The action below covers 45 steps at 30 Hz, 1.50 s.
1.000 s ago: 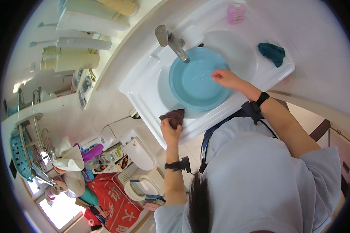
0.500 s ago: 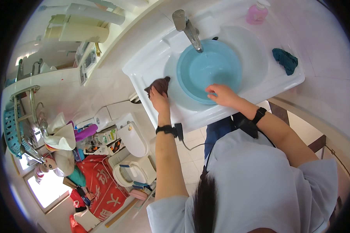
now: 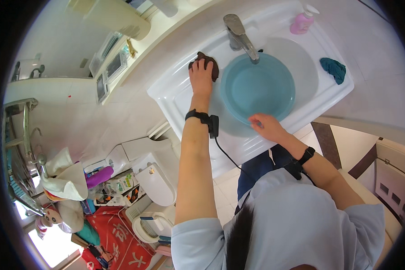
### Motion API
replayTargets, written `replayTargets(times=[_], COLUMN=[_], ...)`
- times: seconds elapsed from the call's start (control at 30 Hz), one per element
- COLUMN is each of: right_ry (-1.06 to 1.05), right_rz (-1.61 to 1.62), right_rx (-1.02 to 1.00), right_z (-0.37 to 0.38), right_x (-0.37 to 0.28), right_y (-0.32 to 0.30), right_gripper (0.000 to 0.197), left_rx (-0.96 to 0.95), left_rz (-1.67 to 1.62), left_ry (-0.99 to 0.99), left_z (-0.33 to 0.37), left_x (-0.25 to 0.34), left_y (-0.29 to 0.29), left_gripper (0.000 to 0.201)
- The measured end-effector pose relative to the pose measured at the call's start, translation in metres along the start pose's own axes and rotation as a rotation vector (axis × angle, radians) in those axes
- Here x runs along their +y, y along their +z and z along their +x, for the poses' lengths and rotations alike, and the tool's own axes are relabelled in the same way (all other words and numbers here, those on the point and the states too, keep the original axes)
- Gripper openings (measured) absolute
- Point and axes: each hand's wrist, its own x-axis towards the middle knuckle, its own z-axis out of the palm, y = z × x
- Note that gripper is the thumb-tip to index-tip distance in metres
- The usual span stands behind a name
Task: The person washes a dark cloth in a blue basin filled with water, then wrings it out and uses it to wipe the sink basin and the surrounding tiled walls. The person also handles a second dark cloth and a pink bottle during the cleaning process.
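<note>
At the left side of the white sink, my left hand (image 3: 200,81) presses a crumpled dark brown cloth (image 3: 215,68) against the ledge, its fingers bent over it. A round light-blue basin (image 3: 258,85) sits in the sink bowl under the faucet (image 3: 243,38); it seems to hold water. At the basin's near rim hovers my right hand (image 3: 268,128), its fingers loosely curled and apart, with nothing seen in them. Whether it touches the rim is hard to tell. A dark teal cloth (image 3: 333,70) lies bunched on the sink's right ledge.
A pink pump bottle (image 3: 302,21) stands at the sink's back right corner. Along the wall at the upper left runs a white shelf (image 3: 166,29) with small items. A toilet (image 3: 155,182) and several stored things, with a red bag (image 3: 114,231), are at the lower left.
My left hand has moved the brown cloth toward the back along the sink's left ledge. My right hand remains by the basin's near rim, its fingers a little more curled. The view has shifted.
</note>
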Motion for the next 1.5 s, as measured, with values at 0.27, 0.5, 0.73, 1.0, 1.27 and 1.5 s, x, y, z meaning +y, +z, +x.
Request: replayTargets(times=[0.27, 0.5, 0.73, 1.0, 1.27, 1.5], right_ry=[0.031, -0.068, -0.125, -0.059, -0.131, 0.074], right_rz=[-0.067, -0.073, -0.094, -0.102, -0.651, -0.900], right_rx=[0.037, -0.048, -0.189, -0.124, 0.707, 0.788], right_z=[0.002, 0.016, 0.010, -0.003, -0.018, -0.009], right_x=[-0.005, -0.001, 0.015, 0.033, 0.094, 0.172], right_y=[0.011, 0.013, -0.008, -0.074, -0.217, -0.300], right_gripper=[0.025, 0.023, 0.026, 0.023, 0.028, 0.048], left_rx=[0.018, -0.195, -0.311, -0.342, -0.328, -0.305], left_rz=[0.147, -0.155, -0.379, -0.420, -0.544, -0.627], left_ry=[-0.233, -0.201, -0.324, -0.387, -0.164, -0.001], left_z=[-0.082, -0.181, -0.232, -0.212, -0.123, -0.056], left_x=[-0.088, -0.049, 0.073, 0.175, 0.283, 0.362], left_y=[-0.026, -0.067, -0.119, -0.127, -0.087, -0.045], left_gripper=[0.033, 0.056, 0.047, 0.043, 0.041, 0.044])
